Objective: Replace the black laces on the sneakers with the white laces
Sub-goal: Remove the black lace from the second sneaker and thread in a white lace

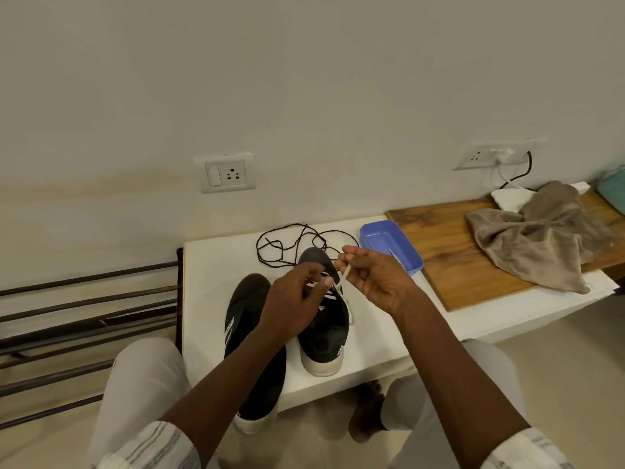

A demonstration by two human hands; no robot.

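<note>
Two black sneakers with white soles stand side by side on a white bench (pixel 216 265), toes toward the wall. The right sneaker (pixel 324 333) carries a white lace (pixel 344 277) in its upper eyelets. My right hand (pixel 375 279) pinches one end of that white lace and holds it up taut above the shoe. My left hand (pixel 294 299) is over the right sneaker's tongue, fingers curled at the eyelets; what it holds is hidden. The left sneaker (pixel 250 336) lies partly under my left forearm. Loose black laces (pixel 287 245) lie tangled behind the shoes.
A blue plastic tray (pixel 409 253) sits at the bench's back right with a white lace inside. A wooden board (pixel 449 252) with a brown cloth (pixel 537 231) lies further right. A metal rack (pixel 84 316) stands to the left. Wall sockets are behind.
</note>
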